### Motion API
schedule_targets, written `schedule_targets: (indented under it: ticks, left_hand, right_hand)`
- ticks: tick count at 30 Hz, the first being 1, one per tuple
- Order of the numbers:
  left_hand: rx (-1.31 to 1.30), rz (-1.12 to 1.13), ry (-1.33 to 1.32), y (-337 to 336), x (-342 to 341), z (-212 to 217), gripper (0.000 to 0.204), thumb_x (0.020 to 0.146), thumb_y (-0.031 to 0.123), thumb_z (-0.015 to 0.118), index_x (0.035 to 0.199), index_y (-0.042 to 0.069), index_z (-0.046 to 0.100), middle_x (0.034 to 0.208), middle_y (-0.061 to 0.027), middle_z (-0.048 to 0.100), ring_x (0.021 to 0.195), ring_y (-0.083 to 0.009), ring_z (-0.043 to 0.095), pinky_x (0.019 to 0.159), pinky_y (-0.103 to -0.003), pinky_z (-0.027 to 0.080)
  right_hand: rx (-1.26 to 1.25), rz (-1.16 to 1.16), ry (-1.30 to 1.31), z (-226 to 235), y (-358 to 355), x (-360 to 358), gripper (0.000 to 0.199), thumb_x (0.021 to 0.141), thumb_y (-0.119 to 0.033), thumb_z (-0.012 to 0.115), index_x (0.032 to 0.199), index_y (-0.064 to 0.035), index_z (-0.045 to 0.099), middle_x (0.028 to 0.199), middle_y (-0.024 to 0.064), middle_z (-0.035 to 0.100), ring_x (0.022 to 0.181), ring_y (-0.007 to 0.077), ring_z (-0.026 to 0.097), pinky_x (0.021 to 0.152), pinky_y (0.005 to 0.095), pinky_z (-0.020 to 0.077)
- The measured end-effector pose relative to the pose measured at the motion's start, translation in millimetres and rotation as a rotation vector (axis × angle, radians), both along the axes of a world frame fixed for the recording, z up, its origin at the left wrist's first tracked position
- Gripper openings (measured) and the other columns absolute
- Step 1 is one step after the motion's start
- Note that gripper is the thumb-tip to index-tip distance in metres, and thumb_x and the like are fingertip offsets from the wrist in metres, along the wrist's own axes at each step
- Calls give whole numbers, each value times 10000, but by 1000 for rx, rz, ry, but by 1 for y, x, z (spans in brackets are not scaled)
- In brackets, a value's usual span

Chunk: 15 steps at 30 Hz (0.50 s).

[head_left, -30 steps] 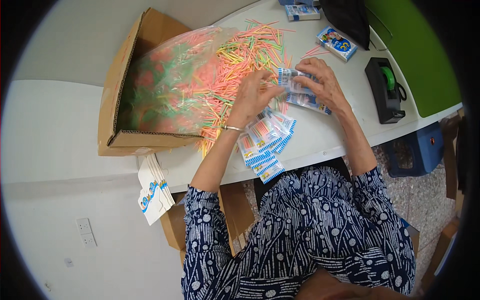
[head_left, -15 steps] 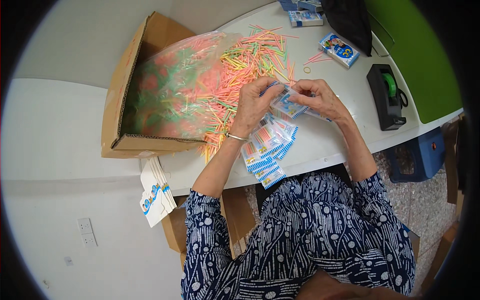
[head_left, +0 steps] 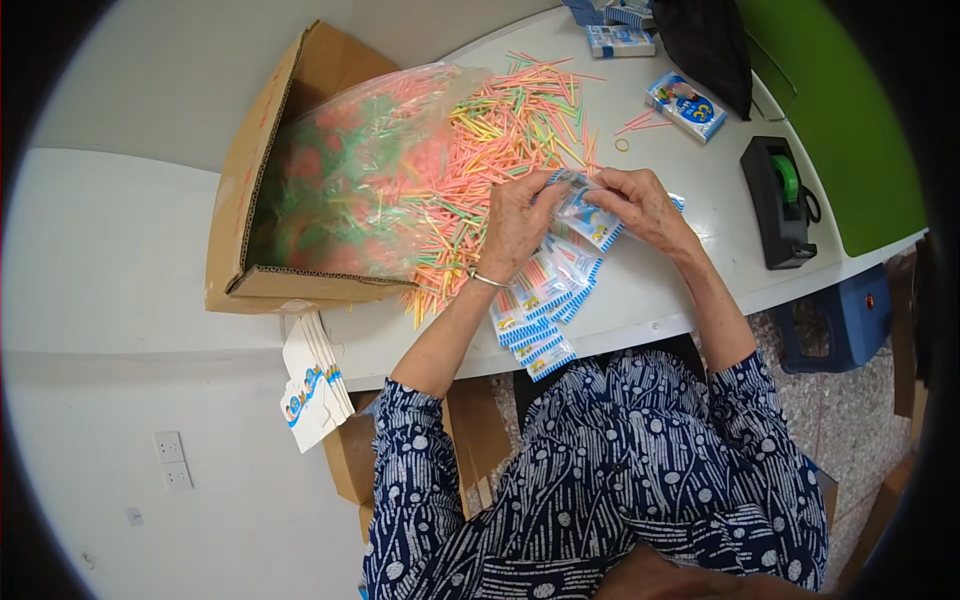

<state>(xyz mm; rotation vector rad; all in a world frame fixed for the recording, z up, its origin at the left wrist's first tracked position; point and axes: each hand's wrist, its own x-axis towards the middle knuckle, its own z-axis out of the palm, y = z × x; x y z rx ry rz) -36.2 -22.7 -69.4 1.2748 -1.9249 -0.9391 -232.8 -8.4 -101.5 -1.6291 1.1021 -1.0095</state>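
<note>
A small clear plastic packet (head_left: pixel 597 222) with blue-and-white striped ends is held up between my two hands. My left hand (head_left: pixel 514 225) pinches its upper left side, thumb against fingers. On the other side my right hand (head_left: pixel 648 212) grips the packet's upper right edge, fingers curled and thumb in front. Whether anything is inside this packet I cannot make out. Under my hands several similar packets (head_left: pixel 540 290) lie fanned out and overlapping, with pink sticks showing through some. Another striped packet end (head_left: pixel 679 202) peeks out behind my right hand.
Thin pink, yellow and green sticks (head_left: pixel 520 110) spill from a plastic bag (head_left: pixel 370 160) in a cardboard box (head_left: pixel 320 283). Right: a tape dispenser (head_left: pixel 778 205), small printed box (head_left: pixel 688 105), rubber band (head_left: pixel 622 145) and black bag (head_left: pixel 705 50). Folded cartons (head_left: pixel 316 385) hang at the table's left edge.
The packet has tilted in my hands, its lower striped end now hanging further down. Both hands keep their pinch on it. The whole view has shifted slightly.
</note>
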Motion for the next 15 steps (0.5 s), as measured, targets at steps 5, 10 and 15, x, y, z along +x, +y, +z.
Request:
schedule_targets:
  ticks: [5, 10, 15]
  left_hand:
    - [-12, 14, -71, -4, 2, 0, 154, 890, 129, 603, 891, -12, 666, 670, 19, 587, 628, -36, 482, 545, -230, 399]
    - [27, -56, 26, -25, 11, 4, 205, 895, 199, 608, 883, -5, 629, 700, -27, 585, 621, -94, 514, 582, -275, 425]
    - [-752, -83, -602, -84, 72, 1, 180, 850, 181, 625, 963, 42, 605, 967, -101, 591, 894, -258, 534, 745, -362, 437]
  right_hand:
    - [-122, -25, -50, -3, 0, 6, 222, 898, -179, 604, 900, 43, 623, 607, 38, 510, 588, 87, 415, 535, 279, 357]
    - [-137, -53, 20, -7, -4, -2, 241, 913, -197, 587, 873, 40, 602, 595, 41, 471, 575, 94, 393, 530, 287, 344]
    - [-125, -92, -21, 0, -2, -4, 308, 930, -230, 566, 744, 11, 514, 595, 8, 406, 581, 86, 361, 529, 279, 313]
